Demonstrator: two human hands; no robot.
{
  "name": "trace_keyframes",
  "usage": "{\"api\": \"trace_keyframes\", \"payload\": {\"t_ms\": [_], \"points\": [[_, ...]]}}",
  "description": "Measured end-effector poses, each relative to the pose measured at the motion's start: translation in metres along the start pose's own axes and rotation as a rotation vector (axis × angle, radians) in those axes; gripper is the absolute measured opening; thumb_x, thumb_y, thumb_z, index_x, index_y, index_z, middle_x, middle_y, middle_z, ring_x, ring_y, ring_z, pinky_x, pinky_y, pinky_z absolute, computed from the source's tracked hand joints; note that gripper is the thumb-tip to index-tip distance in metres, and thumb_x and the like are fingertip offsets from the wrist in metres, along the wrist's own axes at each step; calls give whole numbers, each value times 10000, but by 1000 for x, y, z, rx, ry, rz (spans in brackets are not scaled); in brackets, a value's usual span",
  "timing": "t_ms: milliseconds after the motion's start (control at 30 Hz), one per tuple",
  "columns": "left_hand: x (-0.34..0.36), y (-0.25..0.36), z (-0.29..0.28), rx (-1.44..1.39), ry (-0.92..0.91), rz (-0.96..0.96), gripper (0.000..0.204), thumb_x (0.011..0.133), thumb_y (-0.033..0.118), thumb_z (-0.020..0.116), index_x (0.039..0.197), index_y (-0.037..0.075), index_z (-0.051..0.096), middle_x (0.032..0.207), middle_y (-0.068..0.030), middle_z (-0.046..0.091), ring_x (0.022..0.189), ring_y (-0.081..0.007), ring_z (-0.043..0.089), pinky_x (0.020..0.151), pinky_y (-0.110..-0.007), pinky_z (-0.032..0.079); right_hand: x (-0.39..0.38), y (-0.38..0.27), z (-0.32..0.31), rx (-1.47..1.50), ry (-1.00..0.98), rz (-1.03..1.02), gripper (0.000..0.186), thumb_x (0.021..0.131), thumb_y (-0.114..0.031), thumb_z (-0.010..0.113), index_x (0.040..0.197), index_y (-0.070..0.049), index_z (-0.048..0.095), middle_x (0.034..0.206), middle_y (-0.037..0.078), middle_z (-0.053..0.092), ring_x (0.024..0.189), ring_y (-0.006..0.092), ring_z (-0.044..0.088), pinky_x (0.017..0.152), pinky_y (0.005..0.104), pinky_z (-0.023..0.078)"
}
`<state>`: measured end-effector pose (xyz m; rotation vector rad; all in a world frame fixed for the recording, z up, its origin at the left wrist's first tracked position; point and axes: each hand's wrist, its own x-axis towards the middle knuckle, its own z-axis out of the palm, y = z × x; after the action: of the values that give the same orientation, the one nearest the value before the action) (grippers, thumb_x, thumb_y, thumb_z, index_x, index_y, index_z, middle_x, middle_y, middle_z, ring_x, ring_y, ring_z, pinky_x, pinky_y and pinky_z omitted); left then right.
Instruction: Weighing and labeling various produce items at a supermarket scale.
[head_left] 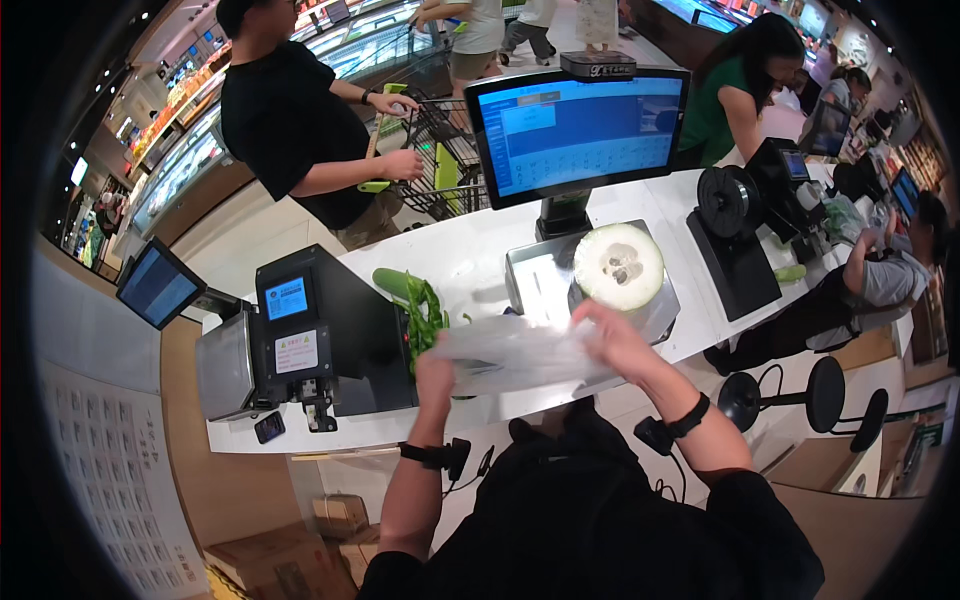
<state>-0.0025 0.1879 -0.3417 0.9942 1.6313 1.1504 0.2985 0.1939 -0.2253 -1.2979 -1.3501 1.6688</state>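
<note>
A clear plastic bag (515, 357) is stretched sideways between my hands above the near side of the white counter. My left hand (434, 376) grips its left end, and my right hand (612, 343) pinches the other end. Just beyond my right hand, a cut winter melon (640, 255) rests on the metal scale plate (535, 275), its pale face with a seedy core turned up. Green peppers (425, 312) lie beyond my left hand, partly hidden by the hand and bag. Beside them is a long green vegetable (391, 284), whose kind I cannot make out.
A monitor (580, 130) stands behind the scale. To the left is a black label printer (300, 320), with a phone (269, 428) near the counter edge. A black roll holder (735, 240) stands at right. Across the counter, a person (290, 110) holds a shopping cart (440, 150).
</note>
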Motion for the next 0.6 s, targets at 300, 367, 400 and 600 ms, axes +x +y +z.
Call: {"api": "trace_keyframes", "payload": {"t_ms": [300,367,400,600], "points": [[11,28,62,-948,259,-309,437,981,490,359,876,94,511,693,-23,518,583,-164,518,496,-291,469,45,81,-168,-621,790,-337,390,889,-282,639,1118,33,616,1160,201,623,1001,259,605,879,345,462],[25,-11,84,-1044,239,-232,413,972,388,402,941,11,567,790,-86,616,688,-217,604,587,-315,522,70,116,-190,-568,701,-146,485,899,-327,627,1161,78,578,1233,243,562,1117,297,560,958,358,425],[24,-13,106,-863,230,-229,399,954,328,426,998,-34,587,886,-131,644,770,-248,631,661,-319,532,76,120,-184,-221,563,-86,545,907,-361,618,1178,107,554,1246,252,542,1149,301,538,988,336,405],[10,8,208,-605,8,-283,400,958,156,366,1226,-66,563,1236,-143,603,1123,-213,571,965,-318,435,74,116,-167,-73,384,-182,438,910,-236,629,1252,27,552,1206,181,580,1117,257,554,963,332,419]]}}
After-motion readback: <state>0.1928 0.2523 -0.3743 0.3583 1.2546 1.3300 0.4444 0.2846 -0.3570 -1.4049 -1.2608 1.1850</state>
